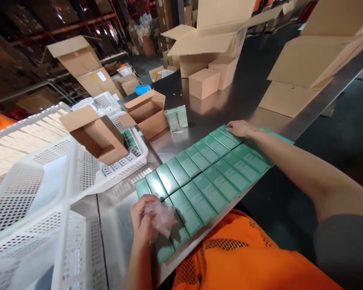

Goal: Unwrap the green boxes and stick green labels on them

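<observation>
Two long rows of flat green boxes (199,194) lie side by side near the table's front edge. My left hand (143,219) is closed around crumpled clear plastic wrap (162,217), above the near left end of the rows. At the far right end, my right hand (239,128) has its fingers bent and gripping the edge of a green box in the back row; its thumb is hard to see. More green boxes show partly behind my right forearm. Beyond the rows stands a small pack of pale green boxes in clear wrap (177,118).
White perforated baskets (71,177) stand at the left, with an open brown carton (93,137) tilted on one. Another open carton (151,112) sits behind. Large open cartons (211,42) and a small closed box (204,83) stand farther back. A tall carton (305,66) is at the right.
</observation>
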Demonstrator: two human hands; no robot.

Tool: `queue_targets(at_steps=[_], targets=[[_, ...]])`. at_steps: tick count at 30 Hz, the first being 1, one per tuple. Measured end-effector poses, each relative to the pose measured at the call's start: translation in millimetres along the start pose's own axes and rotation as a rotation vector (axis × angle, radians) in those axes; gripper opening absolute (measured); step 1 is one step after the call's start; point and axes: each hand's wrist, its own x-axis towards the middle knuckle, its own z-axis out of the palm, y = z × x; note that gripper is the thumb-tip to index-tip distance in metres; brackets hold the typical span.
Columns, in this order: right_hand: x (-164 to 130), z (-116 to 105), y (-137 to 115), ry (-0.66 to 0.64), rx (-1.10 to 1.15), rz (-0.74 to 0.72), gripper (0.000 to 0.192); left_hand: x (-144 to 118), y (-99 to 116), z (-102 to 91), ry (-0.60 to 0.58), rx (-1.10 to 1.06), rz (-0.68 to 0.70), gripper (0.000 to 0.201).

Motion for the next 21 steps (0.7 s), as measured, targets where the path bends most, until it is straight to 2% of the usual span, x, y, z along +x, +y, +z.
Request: queue_targets(at_steps=[3, 5, 7, 10, 13, 15, 16, 18, 21], targets=[[-5, -2, -11, -0.074, -0.187, 0.048, 0.026, 3, 0, -3.6, 0.019, -0.029, 0.016, 0.048], [-5, -6, -28, -0.051, -0.258, -0.001, 0.036, 2, 1, -1.6, 0.031, 0.037, 0.021, 0.051], [-1, -9, -54, -0.009, -0.281, -0.115, 0.052, 1, 1, 3.6, 0.036, 0.132, 0.016, 0.048], [16, -4, -108, 0.045, -0.251, -0.345, 0.068, 1, 1, 13.3, 0.051, 0.225, 0.002, 0.035], [37, 9, -165, 0.042, -0.215, -0.516, 0.083, 3, 2, 18.9, 0.06, 0.246, 0.002, 0.007], [46, 18, -195, 0.003, -0.207, -0.548, 0.092, 5, 1, 18.3, 0.027, 0.253, -0.005, 0.018], [49, 21, -205, -0.015, -0.207, -0.538, 0.09, 6, 0, 16.8, 0.008, 0.252, -0.016, 0.021], [48, 21, -215, -0.03, -0.208, -0.475, 0.074, 7, -2, 12.1, -0.01, 0.25, -0.044, 0.023], [31, 10, -206, -0.012, -0.186, -0.355, 0.041, 6, -6, 6.3, -0.041, 0.227, -0.058, 0.036]])
